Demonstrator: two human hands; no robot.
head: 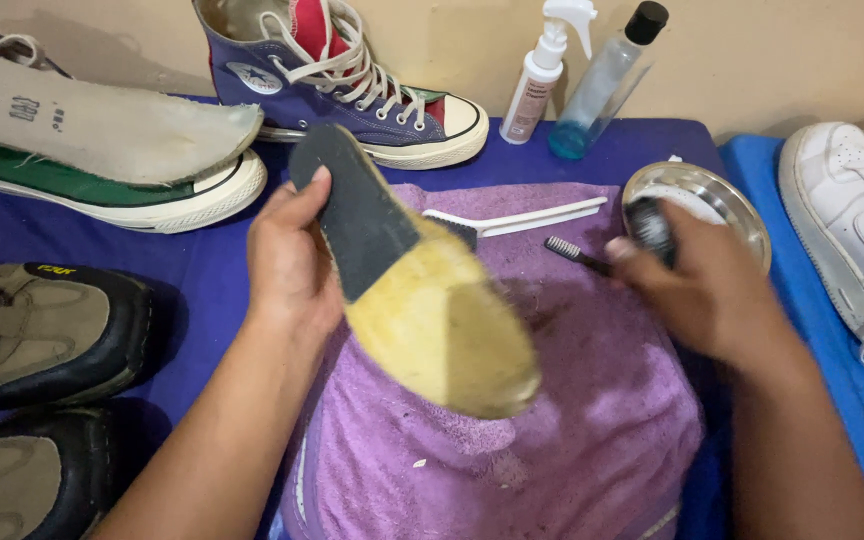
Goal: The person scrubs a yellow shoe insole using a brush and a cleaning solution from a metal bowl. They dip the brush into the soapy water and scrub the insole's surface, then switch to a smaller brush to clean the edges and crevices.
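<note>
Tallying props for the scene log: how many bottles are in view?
2. A white spray bottle and a clear bottle with blue liquid and a black cap lean on the back wall, behind the metal bowl. None seems hidden.

Shoes, bottles and brushes around me

I count five shoes (352,90), two bottles (537,85), two brushes (512,220), one bowl (742,215).

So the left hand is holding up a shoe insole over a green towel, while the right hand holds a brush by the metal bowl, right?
Not quite: the towel is purple, not green, as the head view shows. The left hand does hold the insole above it, and the right hand holds a brush by the metal bowl.
</note>
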